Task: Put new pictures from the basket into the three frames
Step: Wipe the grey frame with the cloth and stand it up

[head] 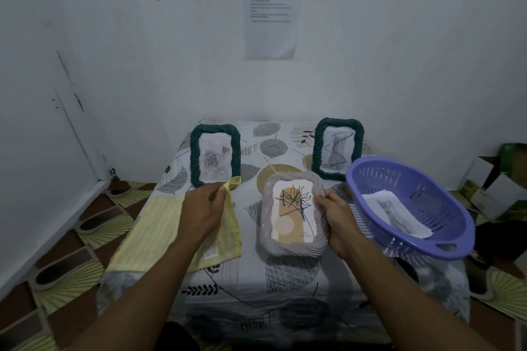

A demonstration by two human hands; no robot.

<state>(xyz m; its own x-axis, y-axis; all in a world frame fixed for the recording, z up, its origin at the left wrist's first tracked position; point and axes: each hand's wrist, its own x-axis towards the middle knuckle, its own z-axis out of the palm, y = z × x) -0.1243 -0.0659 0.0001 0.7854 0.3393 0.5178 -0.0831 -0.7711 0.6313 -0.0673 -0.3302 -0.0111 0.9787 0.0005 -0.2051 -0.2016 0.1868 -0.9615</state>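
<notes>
**Grey picture frame, centre of table**

Grey frame (291, 246): ribbed rim, line-drawn flower print on ochre, lying flat at centre. The right hand (339, 222) grasps its right edge. The left hand (202, 208) pinches a yellow striped cloth (171, 231) at left centre.

Two green frames, left (195, 157) and right (318, 151), stand upright behind.

Purple basket (427, 188), right, tilted, holds a cat picture (396, 214).

Surface: table (285, 273) under a leaf-print cover.

Room: white walls, printed sheet (271, 14) at upper centre, patterned floor, cardboard boxes (490, 188) far right.

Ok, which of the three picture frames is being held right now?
The pale grey woven-rope frame front centre, holding the plant drawing: the right grip holds its right edge. The dark green woven frames, left and right, stand upright behind.
</notes>
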